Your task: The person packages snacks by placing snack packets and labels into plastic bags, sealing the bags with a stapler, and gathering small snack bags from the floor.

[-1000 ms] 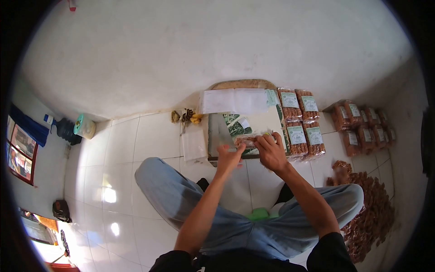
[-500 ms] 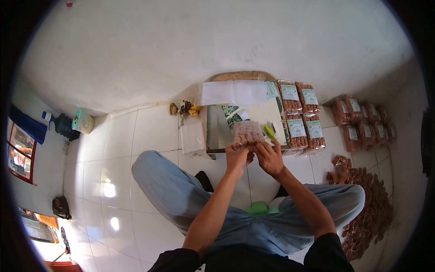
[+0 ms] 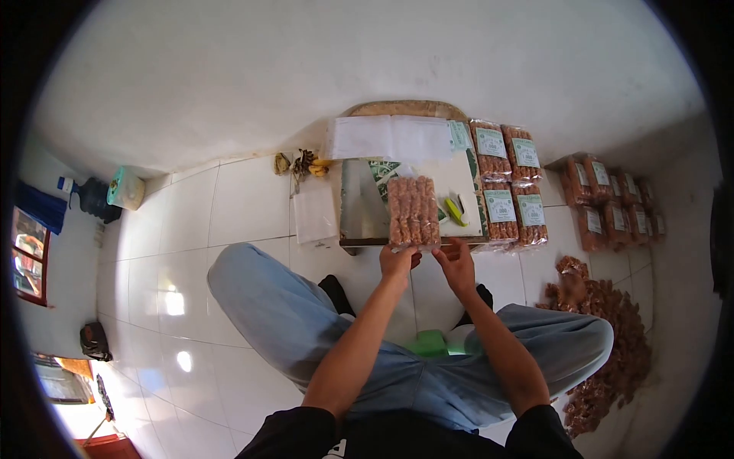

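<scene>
A clear plastic pack of brown sticks (image 3: pixel 414 210) stands tilted over the front edge of a low table (image 3: pixel 459 180), with no label visible on it. My left hand (image 3: pixel 397 262) pinches its bottom left corner. The fingertips of my right hand (image 3: pixel 456 265) close on the bottom right corner. Right of the pack, a yellow-green tool (image 3: pixel 456 212) lies on the table. White sheets (image 3: pixel 391 138) and a green label sheet (image 3: pixel 459 135) are along the table's back.
Labelled packs (image 3: pixel 501 212) stand right of the table, more packs (image 3: pixel 594 221) further right. Loose brown pieces (image 3: pixel 612 344) cover the floor at lower right. Clear bags (image 3: pixel 314 215) and bananas (image 3: pixel 319 167) lie to the left. A green object (image 3: pixel 430 343) sits between my legs.
The pack has turned from lying low and foreshortened to showing its broad face, with both hands at its bottom edge. The yellow-green tool, earlier by my right hand, now lies on the table.
</scene>
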`<action>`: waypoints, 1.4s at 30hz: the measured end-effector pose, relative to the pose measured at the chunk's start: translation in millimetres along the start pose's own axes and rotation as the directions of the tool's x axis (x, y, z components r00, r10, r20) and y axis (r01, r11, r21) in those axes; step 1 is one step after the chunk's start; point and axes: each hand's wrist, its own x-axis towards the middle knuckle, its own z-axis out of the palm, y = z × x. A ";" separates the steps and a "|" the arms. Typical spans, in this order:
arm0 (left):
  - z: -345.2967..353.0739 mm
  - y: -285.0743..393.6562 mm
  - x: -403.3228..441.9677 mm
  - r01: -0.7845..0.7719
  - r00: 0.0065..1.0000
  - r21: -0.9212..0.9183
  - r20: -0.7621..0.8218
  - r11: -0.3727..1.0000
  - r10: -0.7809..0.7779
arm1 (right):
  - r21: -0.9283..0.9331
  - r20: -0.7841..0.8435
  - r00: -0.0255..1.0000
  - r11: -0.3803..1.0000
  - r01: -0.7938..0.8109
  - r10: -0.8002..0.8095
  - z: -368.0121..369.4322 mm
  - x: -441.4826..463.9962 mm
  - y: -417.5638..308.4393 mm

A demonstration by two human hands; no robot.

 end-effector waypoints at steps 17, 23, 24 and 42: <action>5.8 -4.9 10.7 -0.030 0.999 0.070 0.037 0.997 0.027 | 0.448 0.262 0.711 0.570 -0.689 0.653 33.8 9.7 8.6; 8.8 -11.8 22.8 0.020 1.000 0.091 0.017 0.996 -0.022 | 0.464 0.107 0.652 0.542 -0.701 0.751 60.9 15.4 35.6; 9.3 -11.3 23.0 0.023 1.000 0.072 0.013 0.997 -0.024 | 0.438 0.061 0.689 0.601 -0.669 0.722 63.2 17.4 34.2; 12.6 -21.6 17.3 0.057 0.998 -0.113 -0.021 0.992 -0.059 | 0.543 0.181 0.652 0.478 -0.691 0.737 55.1 14.3 17.7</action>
